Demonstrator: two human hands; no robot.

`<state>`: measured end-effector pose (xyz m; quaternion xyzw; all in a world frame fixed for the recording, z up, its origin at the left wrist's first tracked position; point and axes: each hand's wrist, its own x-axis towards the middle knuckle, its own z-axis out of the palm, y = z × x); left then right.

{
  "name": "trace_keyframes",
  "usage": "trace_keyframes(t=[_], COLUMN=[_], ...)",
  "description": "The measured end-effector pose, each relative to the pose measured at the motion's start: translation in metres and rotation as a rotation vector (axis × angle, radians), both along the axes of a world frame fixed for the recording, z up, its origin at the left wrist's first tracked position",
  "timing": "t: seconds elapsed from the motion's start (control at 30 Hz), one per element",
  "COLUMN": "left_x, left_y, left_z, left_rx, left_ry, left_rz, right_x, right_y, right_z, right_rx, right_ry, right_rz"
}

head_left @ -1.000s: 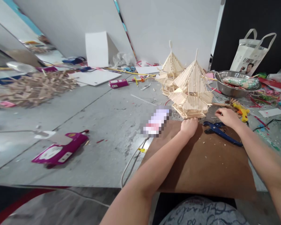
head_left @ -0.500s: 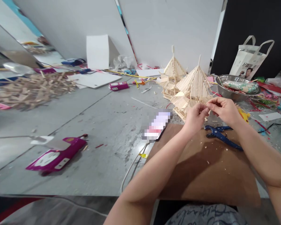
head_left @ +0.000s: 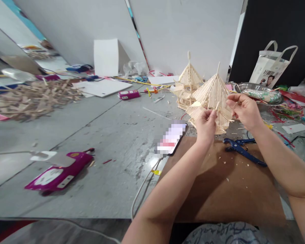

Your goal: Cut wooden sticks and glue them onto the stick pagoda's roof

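A pavilion model made of pale wooden sticks [head_left: 213, 88] stands in front of me, its pointed roof topped by a thin stick. A second, similar stick model [head_left: 190, 74] is behind it to the left. My left hand [head_left: 205, 126] is closed in front of the nearer model, and a short wooden stick [head_left: 217, 105] pokes up from between its thumb and fingers. To the right of that, my right hand [head_left: 247, 111] is raised with fingertips pinched together; whatever they hold is too small to make out. Blue cutting pliers [head_left: 244, 152] lie below on the brown board [head_left: 218, 189].
A phone [head_left: 171, 137] with a cable lies left of the board. Farther left are a magenta glue gun [head_left: 62, 173], another magenta device [head_left: 129, 94] and a heap of wood strips [head_left: 38, 98]. A metal bowl [head_left: 278, 101] and a tote bag [head_left: 266, 69] stand at the right.
My hands were together in front of the nearer model and are now apart. The left moved slightly down and left with the stick showing; the right rose a little.
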<state>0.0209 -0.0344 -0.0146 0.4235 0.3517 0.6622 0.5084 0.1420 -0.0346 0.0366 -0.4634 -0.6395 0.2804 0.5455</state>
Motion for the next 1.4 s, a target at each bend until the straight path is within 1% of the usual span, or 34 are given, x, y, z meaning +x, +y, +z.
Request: trace_keyframes(t=[0.1, 0.2, 0.37, 0.6, 0.87, 1.17, 1.4], left_x=[0.001, 0.005, 0.009, 0.005, 0.002, 0.0, 0.001], left_y=[0.008, 0.015, 0.022, 0.029, 0.027, 0.032, 0.035], left_z=[-0.001, 0.001, 0.006, 0.01, 0.011, 0.015, 0.016], left_rx=[-0.1, -0.166, -0.205, -0.198, -0.177, -0.273, -0.273], left_ry=[-0.135, -0.196, -0.176, -0.124, -0.096, -0.211, -0.253], left_rz=[0.093, 0.125, 0.095, 0.067, 0.07, 0.003, -0.008], right_x=[0.007, 0.012, 0.014, 0.019, 0.022, 0.018, 0.016], right_y=[-0.001, -0.003, -0.008, -0.014, -0.013, -0.015, -0.017], right_z=[0.001, -0.002, -0.007, -0.01, -0.011, -0.011, -0.011], right_rx=[0.013, -0.018, -0.064, -0.081, -0.092, -0.127, -0.13], right_ry=[-0.015, -0.037, -0.115, -0.267, -0.298, -0.294, -0.295], right_rz=[-0.005, 0.036, 0.089, 0.111, 0.117, 0.128, 0.134])
